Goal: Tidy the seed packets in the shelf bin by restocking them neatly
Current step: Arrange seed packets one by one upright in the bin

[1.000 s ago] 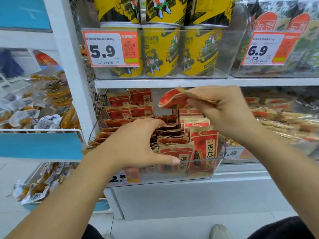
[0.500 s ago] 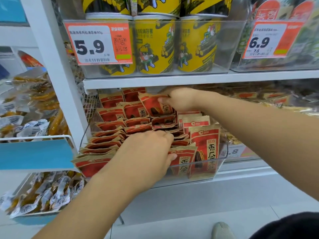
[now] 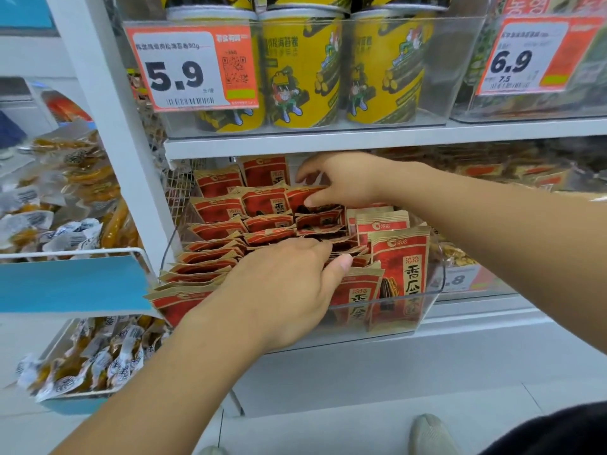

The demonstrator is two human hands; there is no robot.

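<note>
At the far left of the frame, wrapped snacks are lying in a side rack. Just left of centre, the left hand is resting on the seed packets in the clear shelf bin, thumb spread from fingers. Above centre, the right hand is pinching a rear packet. Yellow cans are standing along the top.
</note>
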